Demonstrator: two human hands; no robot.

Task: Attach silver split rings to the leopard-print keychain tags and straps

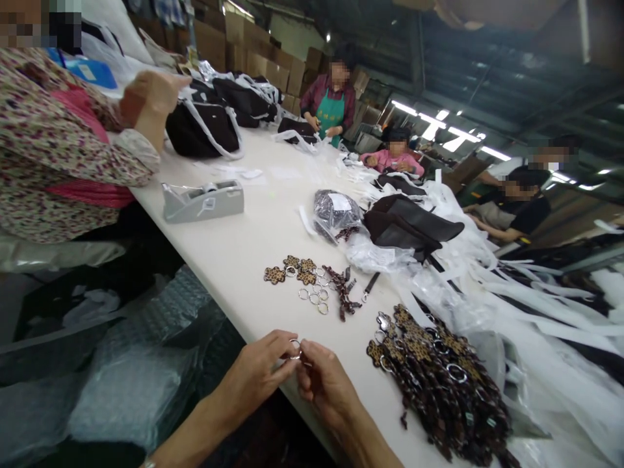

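Over the table's near edge, my left hand (260,364) and my right hand (322,377) meet, both closed on one silver metal ring (294,349). Its upper part shows between my fingertips; the rest is covered. Beyond my hands lie several loose metal rings (314,296) and a few leopard-print flower charms (306,268). Beside them rests a small bunch of dark brown cords (344,292), with a dark strap with a metal clasp (371,286) to its right. A big pile of keychains (439,377), with leopard flowers, rings and dark tassels, lies right of my hands.
A grey tape dispenser (203,203) stands on the white table (273,214). Dark bags (409,224), a plastic packet (337,211) and white strips lie farther back. A co-worker's arm (151,110) is at the left; other people work behind. Bubble wrap (141,370) hangs below the left edge.
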